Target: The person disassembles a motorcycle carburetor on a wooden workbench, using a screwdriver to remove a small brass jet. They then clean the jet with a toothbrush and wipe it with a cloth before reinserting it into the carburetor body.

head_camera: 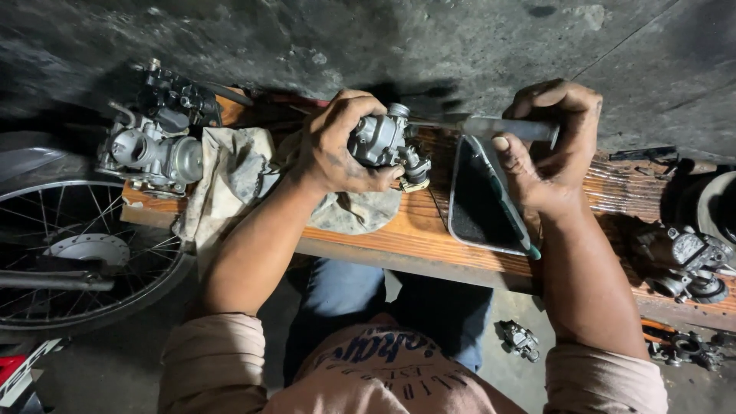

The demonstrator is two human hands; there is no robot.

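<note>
My left hand (337,146) grips a small grey metal carburetor (381,139) above a wooden bench (406,234). My right hand (553,146) holds a clear plastic syringe (498,126) level, its tip pointing left into the carburetor's top. A dirty cloth (230,180) lies under my left wrist. A phone with a dark screen (483,199) lies on the bench below the syringe, with a green-tipped tool (521,234) along its right edge.
A second, larger carburetor (153,149) sits at the bench's left end. A motorcycle wheel with spokes and brake disc (77,253) stands at the left. More metal engine parts (682,261) rest on the bench's right; small parts (520,339) lie on the concrete floor.
</note>
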